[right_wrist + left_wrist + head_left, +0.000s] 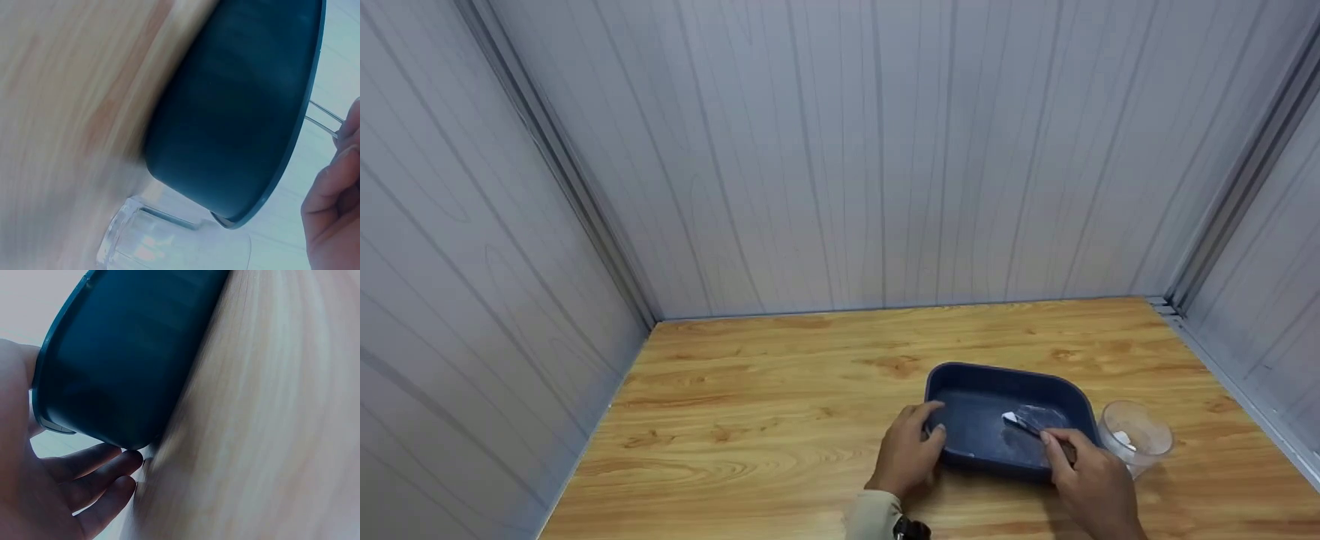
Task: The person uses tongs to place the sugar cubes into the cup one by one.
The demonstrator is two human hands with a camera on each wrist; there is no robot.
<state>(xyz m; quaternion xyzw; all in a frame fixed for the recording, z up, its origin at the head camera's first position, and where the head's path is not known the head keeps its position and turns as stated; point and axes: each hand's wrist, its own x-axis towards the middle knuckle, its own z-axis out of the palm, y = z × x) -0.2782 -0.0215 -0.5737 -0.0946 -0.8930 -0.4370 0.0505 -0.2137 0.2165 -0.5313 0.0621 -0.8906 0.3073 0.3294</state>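
A dark blue rectangular basin (1005, 375) with rounded corners rests on the wooden table. My left hand (907, 452) holds its near-left corner; in the left wrist view several fingers (112, 481) lie outside the basin's wall (124, 354). My right hand (1099, 484) grips the brown handle of a slim utensil (1024, 425), whose shaft reaches down into the basin. Something white is at its tip, too small to identify. Pale smears mark the basin's floor. In the right wrist view, curled fingers (332, 185) hold the utensil beyond the basin's rim.
Just right of the basin stands a clear plastic cup (1140, 431) with some white material inside. The wood-grain table (750, 420) extends to the left. Pale panel walls (840, 165) enclose the back and both sides.
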